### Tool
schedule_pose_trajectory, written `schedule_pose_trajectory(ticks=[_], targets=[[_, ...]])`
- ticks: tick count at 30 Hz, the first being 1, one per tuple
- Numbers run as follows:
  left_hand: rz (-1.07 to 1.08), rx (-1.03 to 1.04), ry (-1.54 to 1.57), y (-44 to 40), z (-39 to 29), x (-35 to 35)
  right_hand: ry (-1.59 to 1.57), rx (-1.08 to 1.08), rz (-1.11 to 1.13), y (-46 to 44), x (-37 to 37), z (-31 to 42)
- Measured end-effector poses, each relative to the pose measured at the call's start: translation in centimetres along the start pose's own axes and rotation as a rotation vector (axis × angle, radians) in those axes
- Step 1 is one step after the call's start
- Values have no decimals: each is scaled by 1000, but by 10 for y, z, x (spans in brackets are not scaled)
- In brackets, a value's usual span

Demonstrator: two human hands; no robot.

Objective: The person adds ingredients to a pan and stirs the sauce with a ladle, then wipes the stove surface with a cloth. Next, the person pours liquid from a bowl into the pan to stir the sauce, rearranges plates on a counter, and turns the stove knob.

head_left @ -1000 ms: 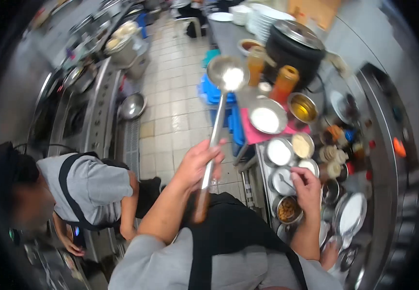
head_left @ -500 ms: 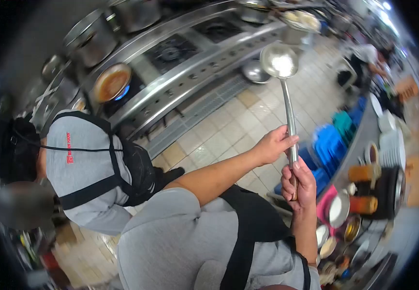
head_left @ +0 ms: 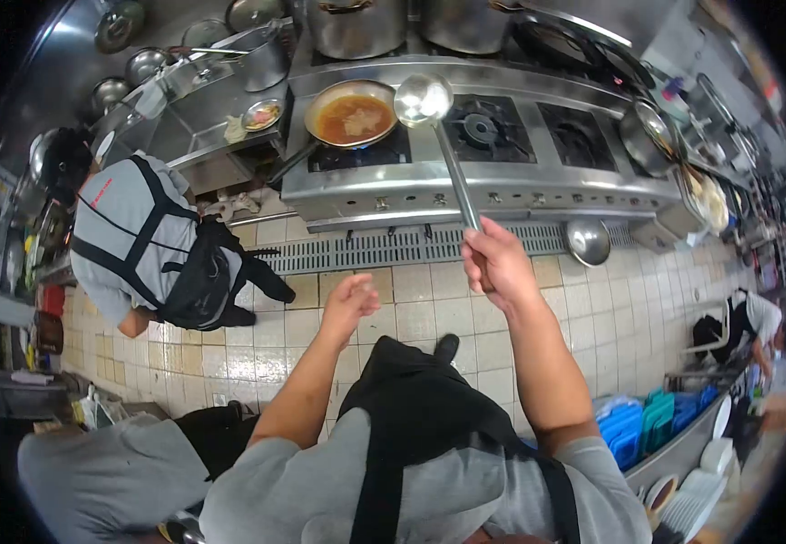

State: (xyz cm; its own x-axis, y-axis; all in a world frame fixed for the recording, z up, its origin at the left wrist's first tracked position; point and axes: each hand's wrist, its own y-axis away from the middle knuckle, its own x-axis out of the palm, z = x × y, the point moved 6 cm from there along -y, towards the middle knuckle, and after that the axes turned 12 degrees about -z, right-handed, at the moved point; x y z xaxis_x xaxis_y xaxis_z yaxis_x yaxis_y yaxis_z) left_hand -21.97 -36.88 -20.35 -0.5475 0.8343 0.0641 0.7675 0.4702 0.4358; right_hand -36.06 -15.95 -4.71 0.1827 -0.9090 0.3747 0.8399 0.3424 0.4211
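Note:
A steel ladle (head_left: 454, 163) is gripped by its handle in my right hand (head_left: 502, 263), whose fingers wrap the lower end. The ladle's bowl points away from me, and in the view it overlaps the stove beside the frying pan's rim. My left hand (head_left: 351, 304) is off the ladle, held over the floor with loosely bent fingers and nothing visible in it. Brown-orange liquid with a paler patch in the middle fills the frying pan (head_left: 325, 140), which sits on a burner with its dark handle toward the lower left.
Large steel pots (head_left: 356, 32) line the back of the stove (head_left: 538, 186). A co-worker (head_left: 130, 218) stands at left, another person (head_left: 112, 476) at lower left. A metal bowl (head_left: 588, 243) rests by the floor grate (head_left: 320, 256). Blue containers (head_left: 620, 431) are at lower right.
My view has turned left to face the stove and frying pan. My left hand has let go of the ladle handle, while my right hand keeps hold of it.

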Motion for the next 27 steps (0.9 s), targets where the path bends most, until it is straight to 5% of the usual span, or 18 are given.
schedule_pose_trajectory(ticks=[10, 14, 16, 21, 27], targets=[[-614, -140, 222, 80, 64, -102, 797, -354, -55, -208, 65, -23], [-813, -136, 381, 118, 85, -115, 313, 82, 131, -234, 80, -38], [-935, -150, 522, 124, 94, -123, -220, 506, 263, -231, 85, -39], [-940, -76, 606, 73, 50, -154, 35, 357, 190, -202, 71, -21], [-654, 152, 528, -106, -74, -227, 422, 70, 63, -171, 65, -9]])
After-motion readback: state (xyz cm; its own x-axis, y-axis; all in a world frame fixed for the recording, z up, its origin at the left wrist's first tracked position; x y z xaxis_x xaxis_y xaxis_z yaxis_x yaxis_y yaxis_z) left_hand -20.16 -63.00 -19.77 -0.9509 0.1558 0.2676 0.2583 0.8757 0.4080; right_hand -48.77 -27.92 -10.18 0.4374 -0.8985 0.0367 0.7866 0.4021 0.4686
